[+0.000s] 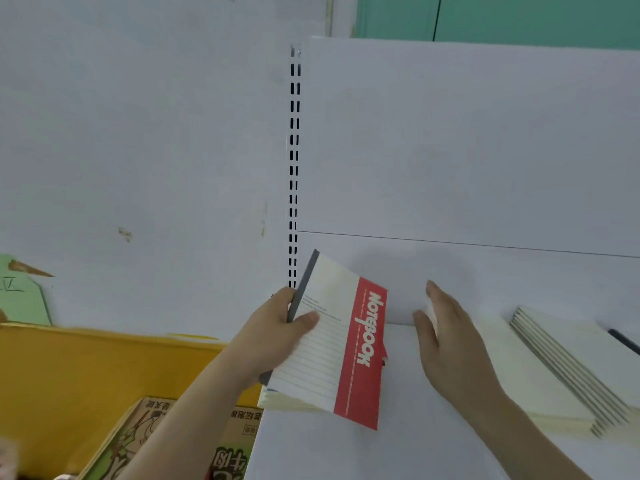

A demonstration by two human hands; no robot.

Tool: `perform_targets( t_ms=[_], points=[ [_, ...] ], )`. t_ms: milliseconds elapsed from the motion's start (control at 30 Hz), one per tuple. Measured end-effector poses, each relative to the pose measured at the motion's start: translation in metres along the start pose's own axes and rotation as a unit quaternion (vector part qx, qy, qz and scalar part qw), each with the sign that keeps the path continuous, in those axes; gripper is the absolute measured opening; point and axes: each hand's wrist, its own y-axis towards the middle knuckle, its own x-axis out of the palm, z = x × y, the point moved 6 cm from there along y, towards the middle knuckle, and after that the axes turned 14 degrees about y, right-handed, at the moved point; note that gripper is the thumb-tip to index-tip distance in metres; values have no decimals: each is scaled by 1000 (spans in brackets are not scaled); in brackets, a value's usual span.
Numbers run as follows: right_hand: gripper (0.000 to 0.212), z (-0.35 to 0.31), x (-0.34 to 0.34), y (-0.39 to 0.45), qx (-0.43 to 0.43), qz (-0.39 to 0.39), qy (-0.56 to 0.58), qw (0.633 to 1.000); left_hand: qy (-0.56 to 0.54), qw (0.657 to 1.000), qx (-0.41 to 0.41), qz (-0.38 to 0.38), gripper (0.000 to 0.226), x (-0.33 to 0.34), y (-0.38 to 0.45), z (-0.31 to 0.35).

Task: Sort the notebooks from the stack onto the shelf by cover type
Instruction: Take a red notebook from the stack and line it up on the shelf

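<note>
The big flat white metal shelf (398,445) lies under both hands, with its white back panel (467,140) standing up behind them. A yellow wall (86,368) is off to the left of the holding hand. Down below that hand sits a brown cardboard box with cartoon pictures (152,431).

To the right of the open hand, a pile of cream paper notebooks with grey spines (568,368) lies flat on the shelf.

The white lined notebook with a red band and a grey spine (332,344) is up in the air, tilted, just above the left part of the shelf. The left hand (277,337) grips it by the spine edge, thumb on the cover and fingers curled behind.

The right hand (446,344) is just beside the notebook, not touching it. Its fingers are straight and it holds nothing.
</note>
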Motion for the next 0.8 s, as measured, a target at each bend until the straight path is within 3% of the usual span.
perform_targets(
  t_ms=[67, 100, 200, 367, 467, 667, 800],
  points=[
    [68, 5, 13, -11, 151, -23, 182, 971, -25, 1000, -3, 16, 14, 2, 2, -3],
    [64, 3, 20, -16, 194, -41, 238, 951, -41, 999, -2, 22, 14, 3, 3, -2],
    [29, -6, 37, -27, 258, -112, 315, 907, -41, 998, 7, 42, 15, 12, 3, 4],
    [8, 3, 12, -22, 204, 12, 257, 945, 61, 996, 17, 63, 37, 8, 21, 0],
    [8, 13, 0, -21, 232, 28, 262, 936, 315, 945, 39, 81, 26, 3, 45, -13],
    [11, 20, 3, -34, 260, 9, 251, 933, 510, 855, 73, -65, 75, 26, 85, -34],
    [12, 24, 5, -38, 270, 8, 246, 931, 545, 830, 51, -108, 97, 28, 92, -42]
  ],
)
